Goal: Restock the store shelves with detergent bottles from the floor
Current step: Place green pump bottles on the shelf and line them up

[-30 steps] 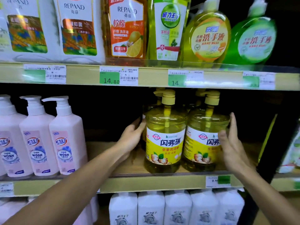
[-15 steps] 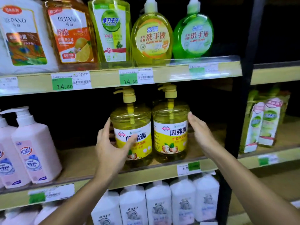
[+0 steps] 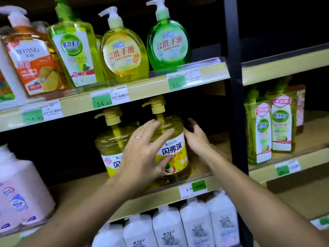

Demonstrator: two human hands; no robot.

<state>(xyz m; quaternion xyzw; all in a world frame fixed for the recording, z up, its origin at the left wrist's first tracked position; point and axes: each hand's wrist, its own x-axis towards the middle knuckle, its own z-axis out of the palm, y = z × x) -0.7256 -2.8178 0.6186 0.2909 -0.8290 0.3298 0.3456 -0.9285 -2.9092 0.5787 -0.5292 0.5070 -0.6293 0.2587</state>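
Now our left hand (image 3: 142, 154) has crossed from left bottle (image 3: 110, 145) to front of right bottle (image 3: 175, 148), fingers spread, gripping nothing. Our right hand (image 3: 195, 139) stays at its right side, loosely open. Both bottles upright on middle shelf (image 3: 160, 195); we judge pair placed, floor stock next.

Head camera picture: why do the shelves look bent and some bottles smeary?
In the head view, the wide-angle lens bows and tilts the shelf edges; the pink bottle at lower left is smeared, likely motion blur; the label on the yellow detergent bottle is readable; the shelf backs fall into deep shadow.
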